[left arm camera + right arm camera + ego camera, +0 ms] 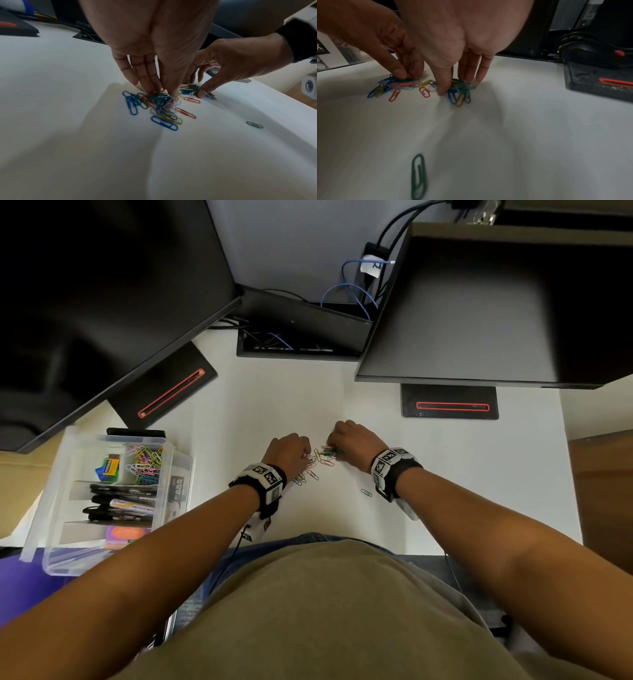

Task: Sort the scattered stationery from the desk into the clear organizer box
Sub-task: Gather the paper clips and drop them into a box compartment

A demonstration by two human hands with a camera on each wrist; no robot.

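Note:
A loose pile of coloured paper clips lies mid-desk on the white top. My left hand reaches down onto its left part; thumb and fingers close round a cluster of clips. My right hand does the same on the right part, thumb and fingers pinching a bunch of mostly green and blue clips. One green clip lies alone nearer me, by the right wrist. The clear organizer box stands at the left, holding clips, markers and other items.
Two dark monitors hang over the back of the desk, their black stand bases marked with red slots. An open cable tray sits between them. The desk's near edge runs along my torso; a wooden surface lies to the right.

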